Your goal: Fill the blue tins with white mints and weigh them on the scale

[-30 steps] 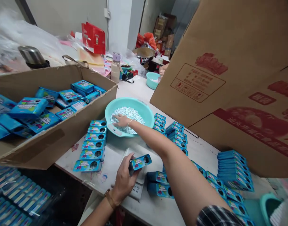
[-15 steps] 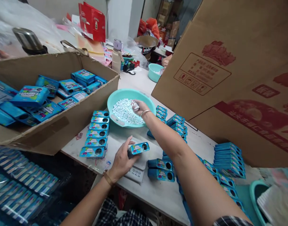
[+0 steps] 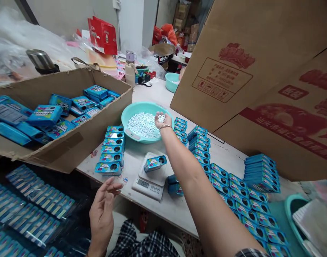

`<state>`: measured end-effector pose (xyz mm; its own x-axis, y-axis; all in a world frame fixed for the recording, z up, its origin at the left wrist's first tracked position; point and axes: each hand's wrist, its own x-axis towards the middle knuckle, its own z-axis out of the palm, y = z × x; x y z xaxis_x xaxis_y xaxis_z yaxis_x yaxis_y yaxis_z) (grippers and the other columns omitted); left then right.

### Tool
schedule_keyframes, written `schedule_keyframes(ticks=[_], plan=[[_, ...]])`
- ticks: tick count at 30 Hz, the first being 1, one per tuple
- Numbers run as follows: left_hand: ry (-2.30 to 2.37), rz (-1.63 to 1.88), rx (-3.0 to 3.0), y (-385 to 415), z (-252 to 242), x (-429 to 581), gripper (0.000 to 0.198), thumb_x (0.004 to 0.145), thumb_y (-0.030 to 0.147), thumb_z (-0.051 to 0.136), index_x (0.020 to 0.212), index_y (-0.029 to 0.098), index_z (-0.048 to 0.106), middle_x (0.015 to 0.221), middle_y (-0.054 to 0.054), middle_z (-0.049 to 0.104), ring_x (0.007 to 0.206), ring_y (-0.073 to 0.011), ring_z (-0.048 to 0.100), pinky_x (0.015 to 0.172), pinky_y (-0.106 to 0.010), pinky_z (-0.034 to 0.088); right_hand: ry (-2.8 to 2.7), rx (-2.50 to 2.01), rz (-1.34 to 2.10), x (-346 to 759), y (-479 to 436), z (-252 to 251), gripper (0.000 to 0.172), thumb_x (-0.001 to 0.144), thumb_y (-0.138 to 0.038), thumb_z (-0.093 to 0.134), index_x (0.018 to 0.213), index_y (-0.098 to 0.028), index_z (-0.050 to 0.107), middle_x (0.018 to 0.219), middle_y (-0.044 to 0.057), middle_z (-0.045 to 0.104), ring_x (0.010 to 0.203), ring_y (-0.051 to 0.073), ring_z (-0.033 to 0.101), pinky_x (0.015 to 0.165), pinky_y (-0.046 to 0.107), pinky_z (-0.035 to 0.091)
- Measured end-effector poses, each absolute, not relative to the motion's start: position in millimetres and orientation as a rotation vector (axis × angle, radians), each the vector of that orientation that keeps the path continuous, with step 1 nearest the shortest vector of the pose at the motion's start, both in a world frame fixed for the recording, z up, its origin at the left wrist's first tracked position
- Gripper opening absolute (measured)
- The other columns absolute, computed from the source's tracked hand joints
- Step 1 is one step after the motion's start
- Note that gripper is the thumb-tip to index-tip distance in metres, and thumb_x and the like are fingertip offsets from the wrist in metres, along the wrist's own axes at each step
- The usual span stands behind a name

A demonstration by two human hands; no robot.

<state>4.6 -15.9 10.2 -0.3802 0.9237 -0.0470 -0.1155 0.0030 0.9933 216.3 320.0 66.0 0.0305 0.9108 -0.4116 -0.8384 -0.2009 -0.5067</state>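
Note:
One blue tin [image 3: 156, 163] stands on the white digital scale [image 3: 150, 182], its round dark opening facing up. My left hand [image 3: 103, 208] is off the table's front edge, left of the scale, fingers apart and holding nothing. Over the right side of the turquoise basin [image 3: 131, 136], my right hand [image 3: 163, 120] is palm up, cupped round a small heap of white candies [image 3: 161, 118]. Many more white candies [image 3: 143, 125] lie in the basin. A column of blue tins [image 3: 110, 150] stands left of the scale.
An open carton [image 3: 69, 150] of blue tins is at the left. Large cardboard boxes [image 3: 219, 103] rise at the right, with rows of tins [image 3: 244, 200] before them. A second turquoise basin [image 3: 172, 82] and a bottle [image 3: 130, 71] stand farther back.
My left hand has let go of the tin, now on the scale, and moved left toward me. My right hand has turned palm up with the candies and shifted slightly right.

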Motion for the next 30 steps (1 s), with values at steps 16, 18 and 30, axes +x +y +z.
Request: schedule_keyframes(ticks=[16, 18, 30], plan=[[1.408, 1.344, 1.657, 45, 46, 23, 0.054, 0.080, 0.033, 0.071, 0.130, 0.027, 0.051, 0.129, -0.008, 0.055, 0.119, -0.0248, 0.054, 0.098, -0.040, 0.047, -0.188, -0.521, 1.719, 289, 170, 132, 0.034, 0.101, -0.040, 0.031, 0.079, -0.020, 0.047, 0.055, -0.008, 0.040, 0.036, 0.004, 0.033, 0.031, 0.014, 0.020], [1.371, 1.263, 1.849, 57, 54, 35, 0.056, 0.081, 0.033, 0.070, 0.133, 0.027, 0.048, 0.131, -0.009, 0.053, 0.123, -0.0253, 0.050, 0.103, -0.042, 0.043, -0.185, -0.517, 1.683, 291, 150, 131, 0.033, 0.101, -0.038, 0.031, 0.079, -0.020, 0.048, 0.055, -0.008, 0.040, 0.036, 0.004, 0.033, 0.031, 0.014, 0.020], [1.345, 0.914, 2.324, 99, 58, 97, 0.044, 0.081, 0.032, 0.067, 0.122, 0.022, 0.054, 0.114, -0.008, 0.060, 0.108, -0.0275, 0.052, 0.098, -0.046, 0.036, -0.079, -0.613, 1.574, 248, 131, 96, 0.027, 0.098, -0.039, 0.043, 0.079, -0.021, 0.049, 0.053, -0.010, 0.038, 0.039, 0.004, 0.033, 0.039, 0.015, 0.032]])
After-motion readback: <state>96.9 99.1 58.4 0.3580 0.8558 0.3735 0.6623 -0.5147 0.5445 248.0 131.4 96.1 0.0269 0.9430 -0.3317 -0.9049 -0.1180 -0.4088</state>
